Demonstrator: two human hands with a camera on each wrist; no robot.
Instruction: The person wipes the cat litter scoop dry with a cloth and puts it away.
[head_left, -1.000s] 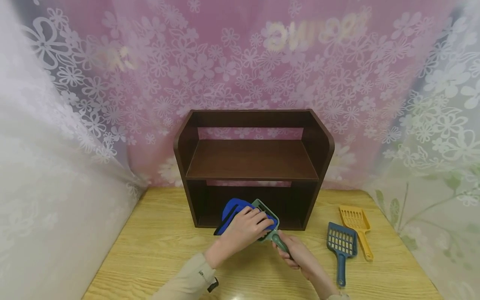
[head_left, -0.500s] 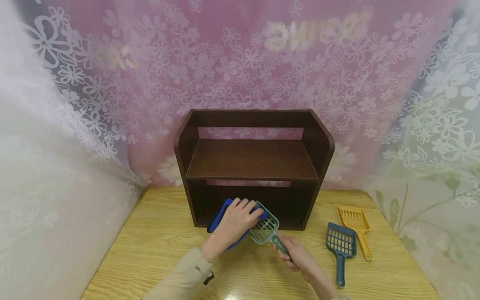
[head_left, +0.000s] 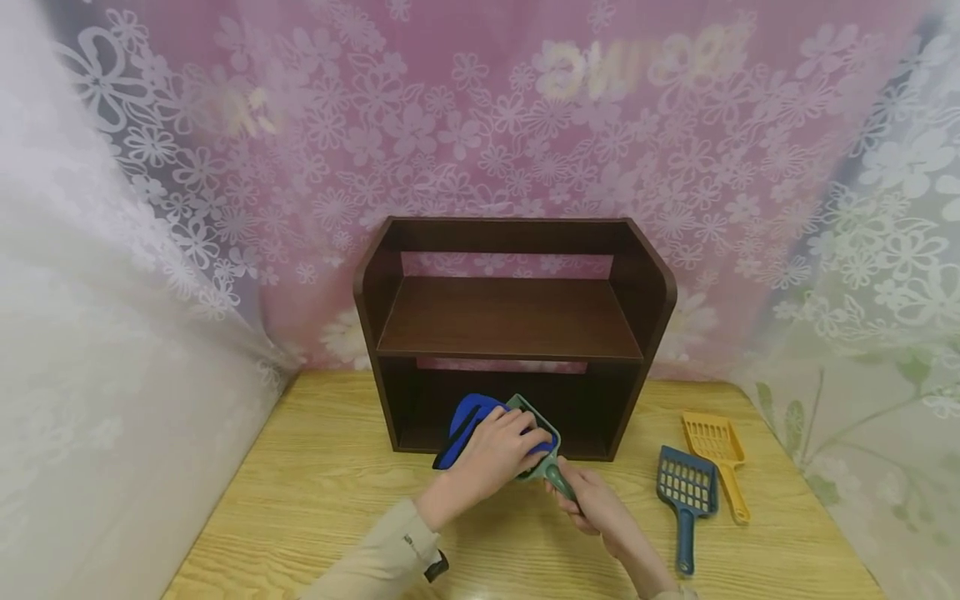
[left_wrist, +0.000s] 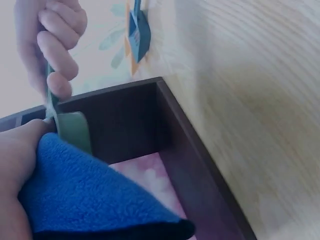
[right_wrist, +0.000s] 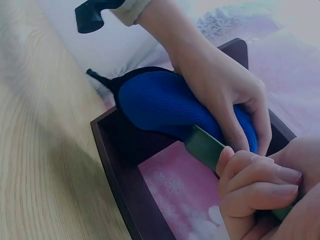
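My left hand (head_left: 495, 454) grips a fuzzy blue cloth (head_left: 465, 415) with black edging and lays it over the slotted head of a green litter scoop (head_left: 558, 482). Its fingers bend over the far side of the scoop's head, most of which the cloth hides. In the right wrist view the cloth (right_wrist: 155, 102) shows a black strap at one end, and a bare edge of the scoop (right_wrist: 202, 145) sticks out beside it. My right hand (head_left: 598, 507) holds the scoop by its handle, fingers curled round it. Both hands are in front of the shelf's lower opening.
A dark brown two-tier shelf (head_left: 510, 317) stands at the back of the wooden table (head_left: 315, 500). On the right lie a blue litter scoop (head_left: 686, 537) and a yellow litter scoop (head_left: 735, 496), side by side. Flowered curtains (head_left: 480, 133) surround the table.
My left hand slid the cloth left, baring the scoop's slots half a second ago, then brought it back right over the head. The right hand keeps its hold on the handle.
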